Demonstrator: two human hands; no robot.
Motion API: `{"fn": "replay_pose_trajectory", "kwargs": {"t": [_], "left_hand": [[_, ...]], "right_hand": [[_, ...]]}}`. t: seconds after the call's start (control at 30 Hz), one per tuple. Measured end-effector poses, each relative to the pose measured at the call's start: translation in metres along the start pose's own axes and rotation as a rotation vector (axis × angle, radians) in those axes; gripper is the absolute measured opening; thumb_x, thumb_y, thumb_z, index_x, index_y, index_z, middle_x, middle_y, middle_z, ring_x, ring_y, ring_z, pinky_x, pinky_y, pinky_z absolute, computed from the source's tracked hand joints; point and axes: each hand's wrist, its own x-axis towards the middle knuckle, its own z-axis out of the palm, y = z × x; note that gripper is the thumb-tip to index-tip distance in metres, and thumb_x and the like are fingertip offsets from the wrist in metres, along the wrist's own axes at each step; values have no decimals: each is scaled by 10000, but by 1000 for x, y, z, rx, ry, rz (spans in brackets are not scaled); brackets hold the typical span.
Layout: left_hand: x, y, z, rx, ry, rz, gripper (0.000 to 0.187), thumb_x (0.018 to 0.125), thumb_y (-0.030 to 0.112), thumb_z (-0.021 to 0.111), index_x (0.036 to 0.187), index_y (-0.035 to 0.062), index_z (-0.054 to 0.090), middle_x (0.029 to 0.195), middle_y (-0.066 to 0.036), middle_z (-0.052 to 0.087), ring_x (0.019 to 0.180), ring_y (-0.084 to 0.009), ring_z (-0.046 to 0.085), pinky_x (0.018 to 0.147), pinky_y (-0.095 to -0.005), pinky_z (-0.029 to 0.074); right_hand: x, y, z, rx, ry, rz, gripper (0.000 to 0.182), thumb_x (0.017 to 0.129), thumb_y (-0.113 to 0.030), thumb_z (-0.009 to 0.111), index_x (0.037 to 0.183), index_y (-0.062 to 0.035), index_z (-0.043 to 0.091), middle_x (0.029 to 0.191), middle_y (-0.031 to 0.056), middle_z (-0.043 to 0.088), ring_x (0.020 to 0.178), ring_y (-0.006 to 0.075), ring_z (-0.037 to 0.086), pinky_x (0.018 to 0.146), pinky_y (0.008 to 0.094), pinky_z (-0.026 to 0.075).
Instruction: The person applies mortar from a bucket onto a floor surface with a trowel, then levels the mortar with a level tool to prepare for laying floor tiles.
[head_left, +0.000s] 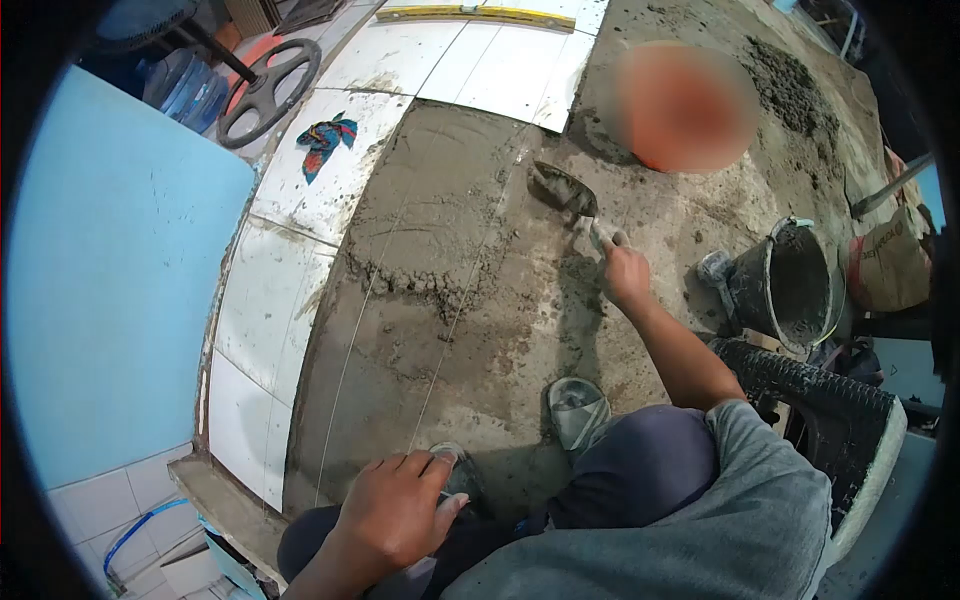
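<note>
My right hand [626,274] is closed round the handle of a trowel [562,188], whose mortar-smeared blade points up and left over the rough floor. Left of the blade lies a bed of wet mortar [440,170], with a crumbly ridge along its near edge. White tiles [275,290] border this bed on the left and at the far side. Over my left knee, my left hand [400,508] holds nothing, its fingers loosely stretched and the thumb apart. Two thin strings [345,375] run lengthwise across the mortar and bare floor.
A yellow spirit level [475,14] lies on the far tiles, and a coloured cloth [325,145] on the left ones. At right stand a mortar-coated bucket [800,285], a paper sack [890,262] and a blurred orange round shape [690,110]. A blue wall [130,280] rises at left.
</note>
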Motion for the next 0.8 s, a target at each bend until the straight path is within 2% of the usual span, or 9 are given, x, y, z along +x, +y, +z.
{"fn": "replay_pose_trajectory", "kwargs": {"t": [0.1,0.2,0.3,0.37,0.43,0.57,0.6,0.73,0.8], "left_hand": [[1,-5,0,-8,48,142,468,939,322,688,1266,-8,637,1079,-176,692,981,-345,680,887,-431,531],[2,-26,-13,-178,-15,212,477,927,309,734,1241,-38,642,1083,-224,701,990,-419,681,877,-459,543],[10,-83,0,-91,233,377,455,930,309,736,1232,-20,649,1061,-228,709,958,-403,698,842,-453,558],[40,-109,-16,-227,-149,-111,434,936,309,722,1230,-2,652,1093,-222,710,984,-379,705,859,-444,555],[58,-151,7,-128,-16,-244,428,932,315,714,1222,5,654,1116,-221,710,1030,-356,703,888,-439,548],[100,-215,100,-213,45,-226,518,937,318,705,1341,14,590,1174,-223,699,1097,-358,686,919,-439,533],[108,-222,134,-286,78,-215,544,941,311,701,1375,13,565,1191,-219,696,1109,-359,682,923,-443,532],[127,-210,218,-376,249,-35,630,958,302,674,1474,13,455,1162,-206,686,1062,-378,666,910,-462,524],[129,-200,230,-628,225,-86,597,967,265,673,1466,4,474,1068,-168,694,963,-308,669,852,-417,524]], "right_hand": [[-3,7,-4,73,54,40,293,823,-127,606,1098,-91,698,1067,214,681,905,430,683,789,539,537],[0,21,-3,5,113,-42,332,821,-147,613,1136,-87,699,1055,234,690,938,429,682,808,536,540],[12,31,-27,-20,-54,-32,377,855,-147,571,1203,-115,711,1079,261,701,979,418,691,862,520,549],[18,27,-49,97,-47,-19,402,924,-216,555,1284,-55,634,1098,280,691,1017,440,672,878,507,538],[31,52,-47,232,59,-71,432,960,-270,548,1309,-18,591,1101,289,687,1025,457,663,867,505,536],[30,68,-67,165,-309,131,473,991,-372,557,1221,41,559,1026,311,680,964,485,666,813,521,535],[30,79,-54,192,-315,175,453,1002,-347,578,1220,49,546,941,260,691,845,408,701,711,497,552],[0,12,-46,558,-305,536,353,984,-215,644,1257,-7,559,845,132,663,673,205,629,533,391,507],[-6,-9,-13,843,-260,619,333,963,-137,672,1269,-45,581,807,82,632,617,142,571,472,345,457]]}}
